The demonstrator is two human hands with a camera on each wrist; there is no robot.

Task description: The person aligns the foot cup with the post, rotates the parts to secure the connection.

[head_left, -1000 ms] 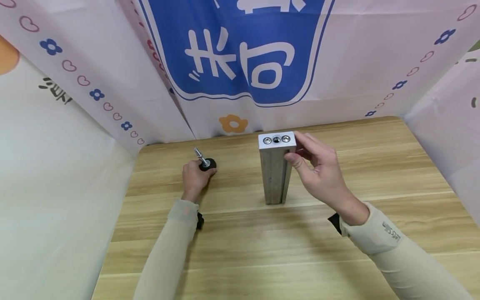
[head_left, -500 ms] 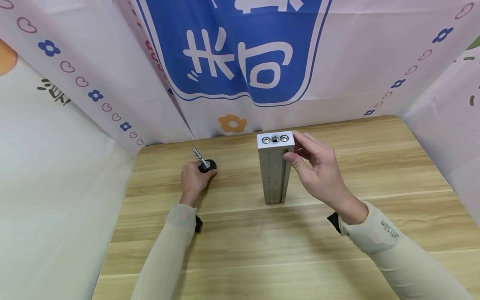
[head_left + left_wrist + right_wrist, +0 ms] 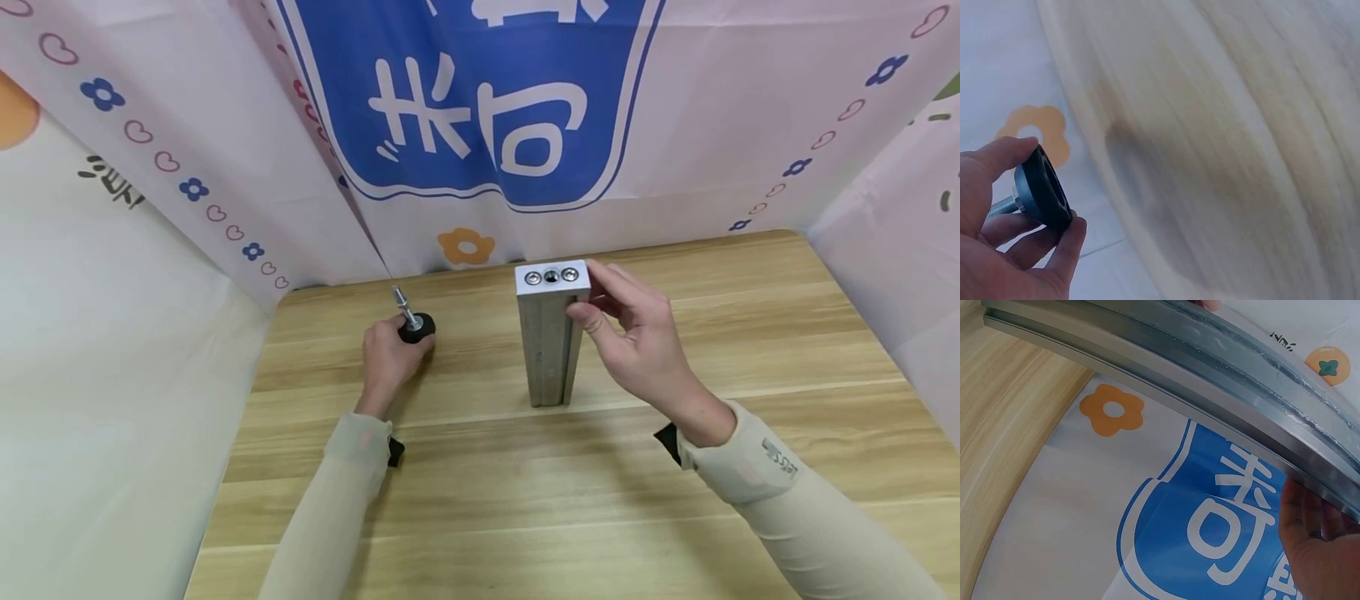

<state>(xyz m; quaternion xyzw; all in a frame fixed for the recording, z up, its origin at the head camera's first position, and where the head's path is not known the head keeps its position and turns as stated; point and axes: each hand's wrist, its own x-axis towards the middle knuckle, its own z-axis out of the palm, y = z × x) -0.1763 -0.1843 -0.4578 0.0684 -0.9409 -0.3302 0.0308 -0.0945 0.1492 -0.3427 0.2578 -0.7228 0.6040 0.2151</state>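
The left grip [image 3: 388,358] pinches the foot [image 3: 424,330], bolt [image 3: 402,303] upward, left of the upright post [image 3: 547,346] the right grip [image 3: 637,333] holds.

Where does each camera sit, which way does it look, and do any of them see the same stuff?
Head: worn on the head, looking forward and down at the table; the left hand, right hand and sleeves show.
Left wrist: on that wrist, looking at the black foot; the left hand shows.
Right wrist: on that wrist, looking at the metal bar and blue sign; the right hand shows.
Shared: head and right wrist both see the metal bar.
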